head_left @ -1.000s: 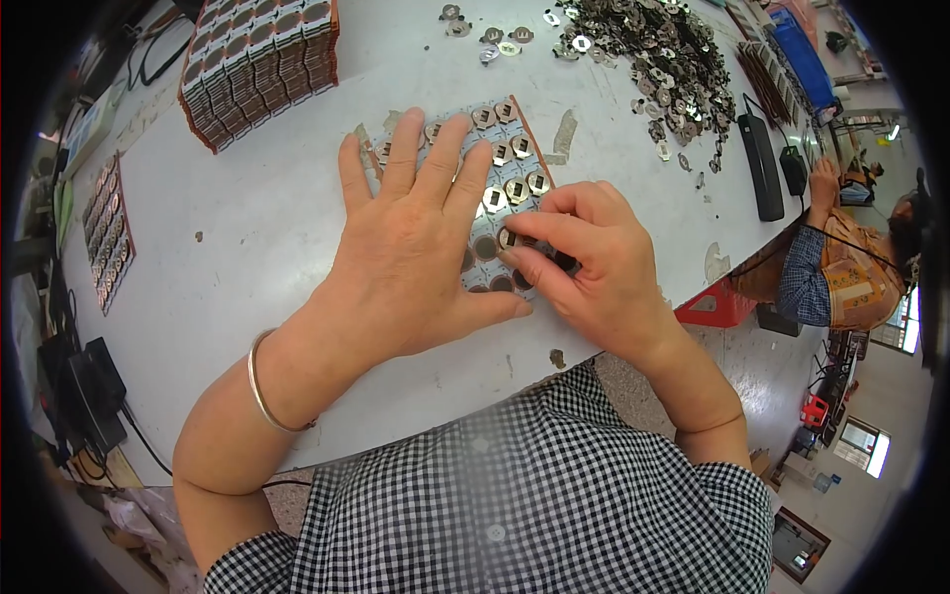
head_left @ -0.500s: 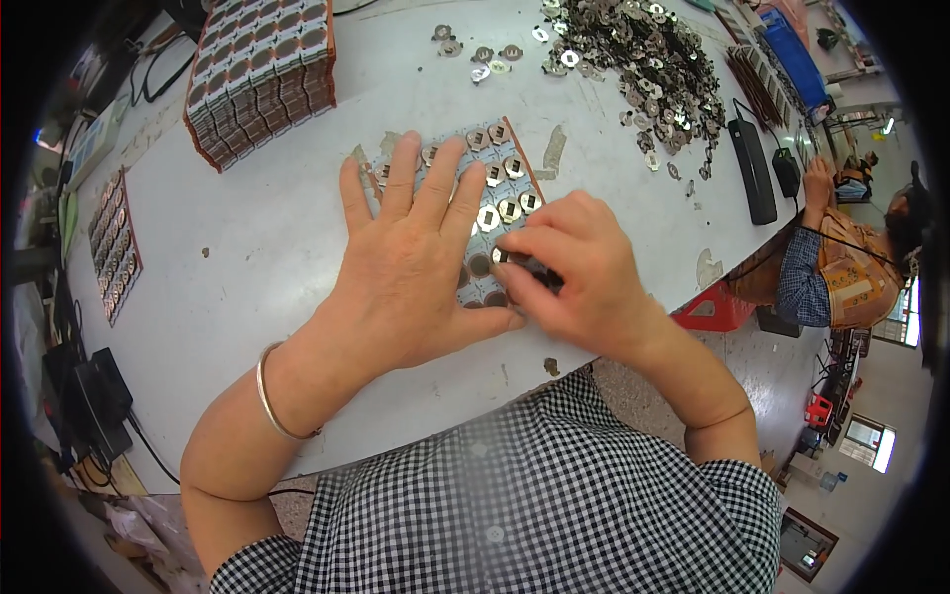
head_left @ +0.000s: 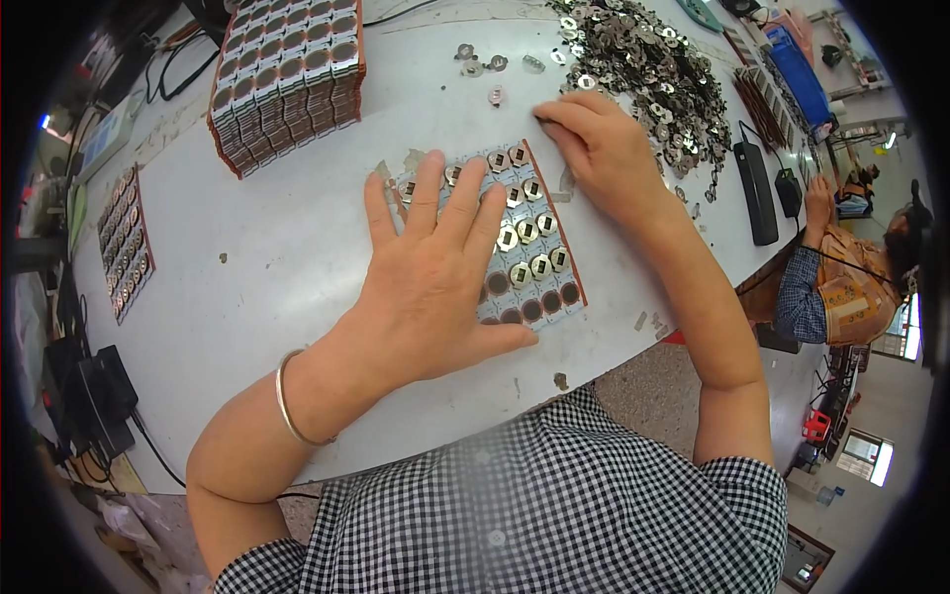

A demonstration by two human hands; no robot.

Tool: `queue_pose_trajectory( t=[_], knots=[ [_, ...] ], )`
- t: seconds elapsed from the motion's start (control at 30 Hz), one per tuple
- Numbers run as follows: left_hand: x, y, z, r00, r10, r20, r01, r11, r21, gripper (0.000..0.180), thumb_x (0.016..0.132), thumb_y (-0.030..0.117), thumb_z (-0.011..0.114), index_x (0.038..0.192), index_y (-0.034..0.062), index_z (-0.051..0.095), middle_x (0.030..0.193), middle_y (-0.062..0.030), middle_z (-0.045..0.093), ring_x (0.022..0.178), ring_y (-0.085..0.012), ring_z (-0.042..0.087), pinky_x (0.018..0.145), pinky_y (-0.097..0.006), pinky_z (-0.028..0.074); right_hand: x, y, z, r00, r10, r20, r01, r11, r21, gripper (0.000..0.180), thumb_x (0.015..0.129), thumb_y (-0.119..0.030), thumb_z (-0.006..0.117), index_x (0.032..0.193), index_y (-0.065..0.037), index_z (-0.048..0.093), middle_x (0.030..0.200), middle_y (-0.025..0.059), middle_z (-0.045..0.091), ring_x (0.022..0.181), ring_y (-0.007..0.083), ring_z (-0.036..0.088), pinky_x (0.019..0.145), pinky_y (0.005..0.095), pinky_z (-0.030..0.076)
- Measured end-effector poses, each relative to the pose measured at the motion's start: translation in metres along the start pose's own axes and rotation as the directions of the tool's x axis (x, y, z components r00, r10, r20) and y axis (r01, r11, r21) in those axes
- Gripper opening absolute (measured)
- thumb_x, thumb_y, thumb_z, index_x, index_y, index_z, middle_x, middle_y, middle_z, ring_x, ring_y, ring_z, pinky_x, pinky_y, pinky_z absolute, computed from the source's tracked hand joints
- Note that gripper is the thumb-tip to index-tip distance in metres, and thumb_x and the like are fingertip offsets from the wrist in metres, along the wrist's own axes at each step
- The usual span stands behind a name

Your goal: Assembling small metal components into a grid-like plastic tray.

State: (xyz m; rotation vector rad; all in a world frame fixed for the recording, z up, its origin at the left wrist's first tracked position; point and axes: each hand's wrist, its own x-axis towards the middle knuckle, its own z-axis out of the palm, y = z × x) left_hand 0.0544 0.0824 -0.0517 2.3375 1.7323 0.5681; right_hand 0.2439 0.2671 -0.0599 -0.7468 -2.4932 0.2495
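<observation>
A circuit board panel [head_left: 556, 309] lies on the table in front of me. My left hand [head_left: 421, 287] rests flat on its left part, fingers spread, hiding much of it. Round metal battery clips [head_left: 540, 266] sit on its upper rows; dark round pads show bare in the lower rows. My right hand [head_left: 609, 158] is past the panel's far right corner, beside a large pile of loose metal clips [head_left: 648, 84]. Its fingers are pinched together; a tiny dark spot shows at the fingertips, too small to name.
A tall stack of similar panels [head_left: 292, 109] stands at the far left. Another panel with clips [head_left: 126, 243] lies at the left edge. Several stray clips [head_left: 497, 96] lie beyond the panel. A black bar-shaped device [head_left: 756, 193] is on the right, with a co-worker [head_left: 846, 282] beyond.
My right hand has left the panel and moved up and right toward the clip pile. Another clip now shows in the row where it was. My left hand stays on the panel.
</observation>
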Motion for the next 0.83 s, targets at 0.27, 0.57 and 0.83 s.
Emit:
queue_pose_trajectory(
  t=[0.27, 0.57, 0.83],
  knots=[
    [0.001, -0.001, 0.001, 0.999, -0.013, 0.04, 0.013, 1.0, 0.007, 0.119, 0.065, 0.07, 0.081, 0.149, -0.0062, 0.043, 0.157, -0.0295, 0.036, 0.149, -0.052, 0.026, 0.114, -0.075, 0.009, -0.023, -0.008, -0.046, 0.637, 0.614, 0.466, -0.766, 0.437, 0.472, 0.019, 0.099, -0.008, 0.063, 0.113, -0.001, 0.074, 0.088, -0.0016, 0.07, 0.074, 0.007, 0.06, 0.066, 0.0236, 0.048],
    [0.002, 0.0, 0.0, 0.998, -0.011, 0.056, 0.01, 1.0, 0.027, 0.121, 0.066, 0.072, 0.08, 0.151, -0.0054, 0.042, 0.158, -0.0295, 0.035, 0.15, -0.0514, 0.024, 0.115, -0.073, 0.007, -0.057, -0.001, -0.047, 0.963, 0.27, 0.028, -0.271, 0.961, 0.055, 0.017, 0.094, -0.005, 0.067, 0.108, -0.002, 0.075, 0.086, 0.0031, 0.068, 0.072, 0.0096, 0.058, 0.067, 0.025, 0.048],
    [0.0, -0.003, 0.001, 0.999, -0.004, 0.033, 0.003, 1.0, 0.019, 0.114, 0.074, 0.075, 0.073, 0.151, -0.004, 0.043, 0.158, -0.0284, 0.036, 0.15, -0.0504, 0.025, 0.116, -0.072, 0.008, -0.055, -0.003, -0.063, 0.934, 0.262, 0.242, -0.277, 0.961, 0.029, 0.028, 0.093, -0.006, 0.067, 0.121, -0.004, 0.07, 0.095, 0.0037, 0.069, 0.07, 0.0091, 0.056, 0.064, 0.0241, 0.047]
  ],
)
